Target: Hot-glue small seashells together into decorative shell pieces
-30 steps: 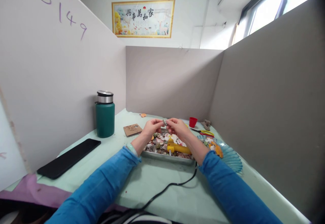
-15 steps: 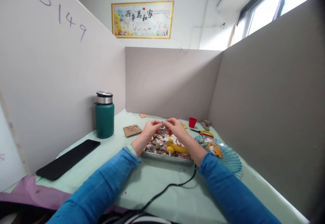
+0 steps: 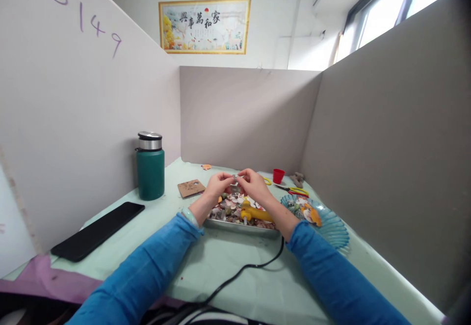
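Observation:
Over the far part of a metal tray (image 3: 239, 227), my left hand (image 3: 218, 184) and my right hand (image 3: 253, 183) meet with fingertips pinched. Between them is a small greyish piece (image 3: 234, 178), too small to name; both hands grip it. Below, the tray holds many small shells and stones (image 3: 228, 211). A yellow glue gun (image 3: 253, 213) lies across these pieces, its nozzle toward me, partly behind my right forearm. From the tray's right side a black cord (image 3: 250, 266) runs toward me over the table.
At right stands a blue scalloped glass plate (image 3: 336, 231) with orange and white pieces. Beyond it are yellow-and-red-handled pliers (image 3: 296, 191), a red cup (image 3: 278, 176) and grey lumps (image 3: 297, 178). Leftward are a brown card (image 3: 190, 188), green bottle (image 3: 150, 174) and black phone (image 3: 99, 230). Partition walls (image 3: 250, 114) enclose the table.
The view has shifted slightly. Both hands stay pinched together at nearly the same spot, with the small piece turned a little between the fingertips.

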Demonstrator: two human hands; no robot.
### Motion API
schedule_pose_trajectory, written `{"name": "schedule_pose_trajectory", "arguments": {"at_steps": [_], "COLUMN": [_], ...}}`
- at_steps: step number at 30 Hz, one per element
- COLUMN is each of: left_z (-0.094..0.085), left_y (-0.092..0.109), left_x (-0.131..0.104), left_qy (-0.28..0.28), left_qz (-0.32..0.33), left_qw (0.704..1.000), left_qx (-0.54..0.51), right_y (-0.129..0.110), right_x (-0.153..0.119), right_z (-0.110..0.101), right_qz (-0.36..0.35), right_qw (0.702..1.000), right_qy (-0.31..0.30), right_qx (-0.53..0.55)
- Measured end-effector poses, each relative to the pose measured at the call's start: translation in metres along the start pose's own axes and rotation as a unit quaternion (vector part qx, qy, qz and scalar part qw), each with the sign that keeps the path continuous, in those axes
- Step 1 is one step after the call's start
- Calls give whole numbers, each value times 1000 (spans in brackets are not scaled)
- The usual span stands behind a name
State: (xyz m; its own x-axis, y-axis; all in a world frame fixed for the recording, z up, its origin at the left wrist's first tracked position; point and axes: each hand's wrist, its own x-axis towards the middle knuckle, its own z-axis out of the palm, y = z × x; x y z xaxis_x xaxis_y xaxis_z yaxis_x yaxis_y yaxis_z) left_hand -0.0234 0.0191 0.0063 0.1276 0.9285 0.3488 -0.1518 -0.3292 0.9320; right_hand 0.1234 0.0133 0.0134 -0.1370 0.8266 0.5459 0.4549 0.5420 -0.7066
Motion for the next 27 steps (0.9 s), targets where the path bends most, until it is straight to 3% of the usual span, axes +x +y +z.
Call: {"name": "schedule_pose_trajectory", "arguments": {"at_steps": [10, 19, 23, 27], "left_z": [-1, 0, 1, 0], "left_y": [-5, 0, 2, 3], "left_x": [3, 1, 1, 1], "left_qy": [-7, 11, -6, -8], "left_qz": [35, -6, -3, 8], "left_qw": [999, 999, 999, 1000], "left_qx": [16, -31, -41, -15], "right_y": [-3, 0, -2, -4], "right_x": [-2, 2, 3, 5], "right_z": [-3, -5, -8, -14], "right_qz": [-36, -14, 13, 81], "right_qw": [998, 999, 998, 983], "right_qy": [9, -24, -48, -70], "right_qx": [-54, -24, 23, 147]}}
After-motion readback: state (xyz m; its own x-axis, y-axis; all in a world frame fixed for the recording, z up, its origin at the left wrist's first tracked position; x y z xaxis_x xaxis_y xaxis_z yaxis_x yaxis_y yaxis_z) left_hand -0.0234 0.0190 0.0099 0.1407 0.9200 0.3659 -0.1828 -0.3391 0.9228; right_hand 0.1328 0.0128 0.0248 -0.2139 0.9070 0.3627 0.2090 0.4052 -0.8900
